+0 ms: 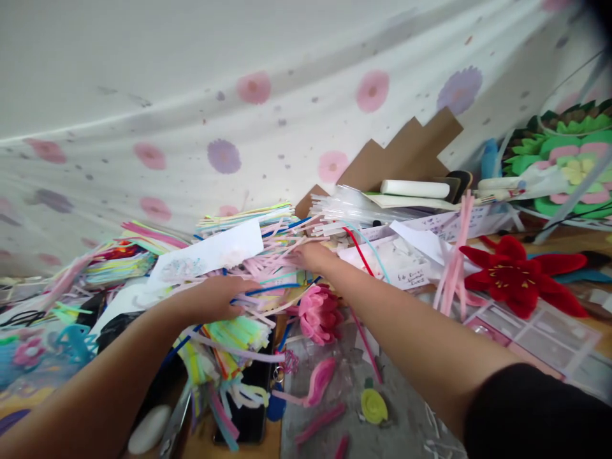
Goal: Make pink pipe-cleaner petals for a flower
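Observation:
A loose heap of pipe cleaners [272,261], mostly pale pink with some blue ones, lies across the middle of the cluttered table. My left hand [227,298] closes around a few pink and blue stems at the heap's near side. Farther back, my right hand [313,256] is closed on pale pink stems, its fingertips partly hidden among them. Just below the right hand sits a pink pipe-cleaner flower [319,313]. Bundles of green, yellow and orange pipe cleaners [234,341] lie under my left hand. A white paper strip [210,252] rests over the pile behind it.
A red flower [514,274] lies at right beside a clear compartment box [535,335]. Scissors [176,421], a dark phone [251,408] and a yellow spiral piece [373,406] are near the front. Brown cardboard [396,156] leans on the flowered curtain [287,127].

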`<state>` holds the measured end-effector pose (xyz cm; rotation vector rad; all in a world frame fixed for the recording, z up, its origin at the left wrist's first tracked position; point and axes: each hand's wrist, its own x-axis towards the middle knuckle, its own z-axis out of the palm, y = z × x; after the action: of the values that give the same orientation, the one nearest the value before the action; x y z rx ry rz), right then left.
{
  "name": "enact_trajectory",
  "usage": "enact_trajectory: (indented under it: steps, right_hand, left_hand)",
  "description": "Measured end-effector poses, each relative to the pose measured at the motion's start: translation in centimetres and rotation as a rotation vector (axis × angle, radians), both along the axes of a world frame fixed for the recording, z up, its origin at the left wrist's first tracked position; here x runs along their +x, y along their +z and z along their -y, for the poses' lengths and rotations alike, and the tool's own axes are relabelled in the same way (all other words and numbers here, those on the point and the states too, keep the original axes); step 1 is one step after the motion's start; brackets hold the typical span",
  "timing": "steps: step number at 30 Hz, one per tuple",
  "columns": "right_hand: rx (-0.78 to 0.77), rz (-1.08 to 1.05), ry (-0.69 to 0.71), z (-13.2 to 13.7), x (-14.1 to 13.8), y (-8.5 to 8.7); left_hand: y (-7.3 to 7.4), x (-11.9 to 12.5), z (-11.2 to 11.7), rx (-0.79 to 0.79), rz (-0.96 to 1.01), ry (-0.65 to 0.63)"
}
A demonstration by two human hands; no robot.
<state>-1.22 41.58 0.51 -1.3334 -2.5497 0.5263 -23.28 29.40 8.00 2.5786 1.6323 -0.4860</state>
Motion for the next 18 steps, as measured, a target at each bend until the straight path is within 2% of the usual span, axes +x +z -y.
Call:
enact_trajectory:
  steps: [2,3,5,7,9,12,14,16,18]
  right_hand:
    - [-0.015,0.041,0.080,0.9,-0.2,0.0]
    - [-0.017,0.060,0.116,1.6,-0.2,0.0]
    - [-0.012,0.093,0.182,3.1,-0.3,0.2]
    - [0.000,0.120,0.244,4.8,-0.6,0.6]
    - [0.011,0.137,0.312,6.3,-1.0,1.2]
    - [0.011,0.153,0.402,7.8,-1.4,1.9]
    - [0.009,0.154,0.424,8.0,-1.4,2.2]
    - [0.017,0.138,0.394,7.6,-1.0,2.4]
    - [0.039,0.099,0.302,6.8,-0.4,2.6]
  left_hand:
    - [1.2,0.7,0.2,-0.095,0.045,-0.033]
    - [1.9,1.1,0.0,-0.091,0.063,-0.031]
    - [2.9,2.1,-1.0,0.048,0.097,0.021]
    - [2.9,3.4,-2.8,0.320,0.132,0.072]
    - [1.8,4.8,-5.0,0.527,0.123,0.031]
    - [-1.0,6.3,-7.8,0.532,0.083,0.057]
    - [-2.7,6.5,-8.8,0.518,0.049,0.101]
    - [-3.7,6.3,-9.1,0.495,0.017,0.118]
    - [-4.0,5.8,-8.9,0.453,-0.012,0.112]
